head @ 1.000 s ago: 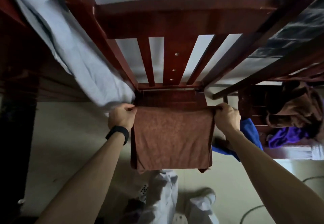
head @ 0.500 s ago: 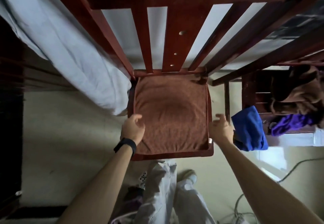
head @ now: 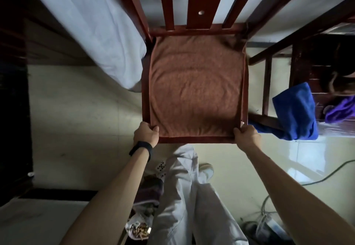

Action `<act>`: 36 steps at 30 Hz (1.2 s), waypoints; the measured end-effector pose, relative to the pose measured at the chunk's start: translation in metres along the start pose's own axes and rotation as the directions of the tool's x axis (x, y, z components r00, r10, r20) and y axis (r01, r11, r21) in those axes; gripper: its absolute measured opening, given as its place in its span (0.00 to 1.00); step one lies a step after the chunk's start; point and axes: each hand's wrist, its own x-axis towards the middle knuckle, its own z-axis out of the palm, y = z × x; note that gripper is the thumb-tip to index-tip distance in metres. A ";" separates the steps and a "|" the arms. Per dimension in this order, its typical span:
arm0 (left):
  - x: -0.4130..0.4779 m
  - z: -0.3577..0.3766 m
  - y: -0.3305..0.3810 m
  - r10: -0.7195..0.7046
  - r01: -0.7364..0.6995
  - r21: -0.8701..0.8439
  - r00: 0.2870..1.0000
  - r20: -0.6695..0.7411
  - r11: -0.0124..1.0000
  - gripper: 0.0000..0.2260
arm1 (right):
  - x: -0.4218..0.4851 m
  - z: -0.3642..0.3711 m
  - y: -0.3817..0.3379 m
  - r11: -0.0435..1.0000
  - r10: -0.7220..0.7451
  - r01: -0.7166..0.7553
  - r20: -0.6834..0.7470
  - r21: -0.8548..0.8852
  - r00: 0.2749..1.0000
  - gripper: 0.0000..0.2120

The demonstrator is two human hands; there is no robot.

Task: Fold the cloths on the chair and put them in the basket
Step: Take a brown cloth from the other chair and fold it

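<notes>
A brown cloth [head: 196,85] lies spread flat over the seat of a red-brown wooden chair [head: 197,140]. My left hand [head: 146,132] pinches the cloth's near left corner at the seat's front edge. My right hand [head: 246,134] pinches the near right corner. A blue cloth [head: 294,110] hangs over a rail of a second chair to the right. Further right, a purple cloth [head: 340,108] and a brown cloth [head: 342,89] lie heaped on that chair's seat. No basket is in view.
A pale blue sheet [head: 99,33] hangs down at the left of the chair. My legs in light trousers [head: 188,196] stand in front of the seat. Small clutter [head: 140,229] and cables [head: 269,219] lie on the cream floor by my feet.
The brown cloth went from held up at the chair back to spread flat on the seat. Both hands let go, moved toward me, and now pinch its near corners.
</notes>
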 end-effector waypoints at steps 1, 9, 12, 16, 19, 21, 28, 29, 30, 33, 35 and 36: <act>-0.001 -0.001 -0.003 0.004 -0.004 0.029 1.000 0.004 1.000 0.14 | 0.000 -0.001 0.003 1.000 0.013 -0.013 0.004 0.012 1.000 0.14; -0.029 -0.040 -0.007 0.063 -0.060 0.064 0.996 -0.058 0.996 0.14 | -0.021 -0.049 0.003 0.972 0.089 -0.080 -0.029 0.220 0.996 0.15; -0.039 -0.052 -0.001 0.083 -0.078 0.077 0.994 -0.065 0.994 0.15 | -0.030 -0.063 -0.005 0.959 0.099 -0.100 0.015 0.264 0.995 0.10; -0.045 -0.068 0.010 0.089 -0.081 0.110 0.994 -0.067 0.991 0.16 | -0.041 -0.083 -0.023 0.946 0.084 -0.110 0.098 0.304 0.992 0.06; -0.049 -0.084 0.017 0.092 -0.078 0.184 0.994 -0.066 0.980 0.18 | -0.045 -0.098 -0.034 0.943 0.040 -0.061 0.070 0.327 0.997 0.05; -0.049 -0.090 0.020 0.126 -0.117 0.158 0.991 -0.047 0.980 0.17 | -0.046 -0.103 -0.038 0.926 0.005 -0.031 0.072 0.377 0.997 0.04; -0.037 -0.085 0.041 0.116 -0.153 -0.558 0.988 -0.101 0.816 0.08 | -0.049 -0.108 -0.035 0.798 -0.091 0.138 -0.110 0.587 0.990 0.03; -0.034 -0.076 0.038 0.110 -0.153 -0.525 0.988 -0.111 0.838 0.06 | -0.050 -0.102 -0.030 0.819 -0.067 0.123 -0.120 0.560 0.990 0.03; -0.032 -0.065 0.031 0.106 -0.149 -0.456 0.987 -0.120 0.877 0.06 | -0.047 -0.093 -0.023 0.841 -0.046 0.101 -0.116 0.531 0.992 0.04; -0.020 -0.026 0.004 0.107 -0.126 -0.186 0.988 -0.109 0.974 0.11 | -0.028 -0.059 -0.002 0.889 0.022 0.017 -0.080 0.458 0.997 0.07; -0.008 -0.009 -0.010 0.080 -0.096 -0.139 0.989 -0.122 0.986 0.12 | -0.021 -0.036 0.002 0.918 0.011 0.017 -0.069 0.397 0.998 0.06; -0.005 -0.004 -0.014 0.074 -0.089 -0.107 0.988 -0.133 0.990 0.13 | -0.019 -0.028 0.002 0.926 0.005 0.025 -0.078 0.377 0.997 0.04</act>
